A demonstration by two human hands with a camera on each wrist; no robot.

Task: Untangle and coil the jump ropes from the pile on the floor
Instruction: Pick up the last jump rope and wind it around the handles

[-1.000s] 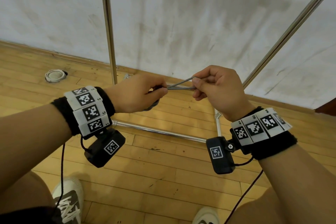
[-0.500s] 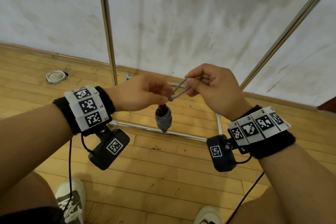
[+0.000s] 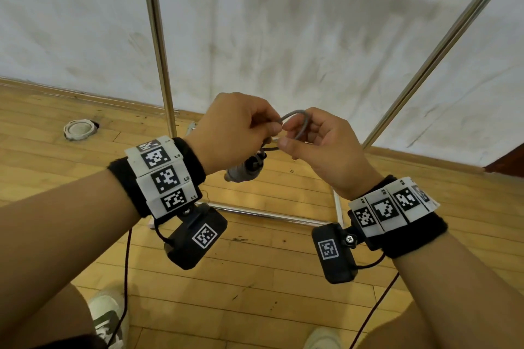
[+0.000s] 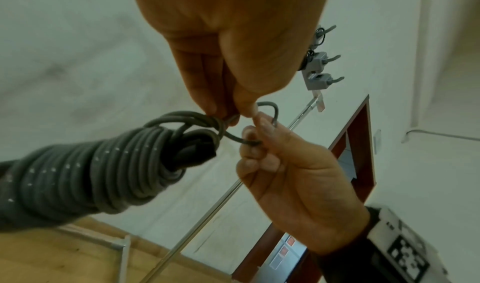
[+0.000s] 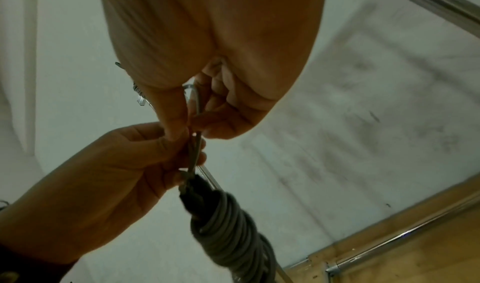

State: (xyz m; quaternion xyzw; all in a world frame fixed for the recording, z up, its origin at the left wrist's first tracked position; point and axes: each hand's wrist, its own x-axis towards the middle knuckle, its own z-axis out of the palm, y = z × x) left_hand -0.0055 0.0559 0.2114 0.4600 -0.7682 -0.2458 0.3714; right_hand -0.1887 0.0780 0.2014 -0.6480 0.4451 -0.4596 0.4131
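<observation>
A grey jump rope (image 4: 78,176) is wound in tight turns around its black handles (image 4: 194,152) and hangs as a bundle (image 3: 243,171) below my hands. A free loop of the cord (image 3: 297,119) arches between both hands. My left hand (image 3: 241,130) pinches the cord where it leaves the bundle (image 4: 221,121). My right hand (image 3: 317,144) pinches the other side of the loop (image 4: 275,115) between thumb and curled fingers. In the right wrist view the bundle (image 5: 228,236) dangles under the two pinching hands.
A chrome rack frame stands against the white wall, with an upright pole (image 3: 156,42), a slanted pole (image 3: 442,45) and floor bars (image 3: 269,214). Grey hooks (image 4: 319,65) sit high on the rack. A white round fitting (image 3: 79,129) lies on the wooden floor. My shoes (image 3: 109,317) are below.
The hands have come together and risen slightly. The cord between them, stretched straight a second ago, now bows up into a loop, and the bundle has dropped to hang under the left hand.
</observation>
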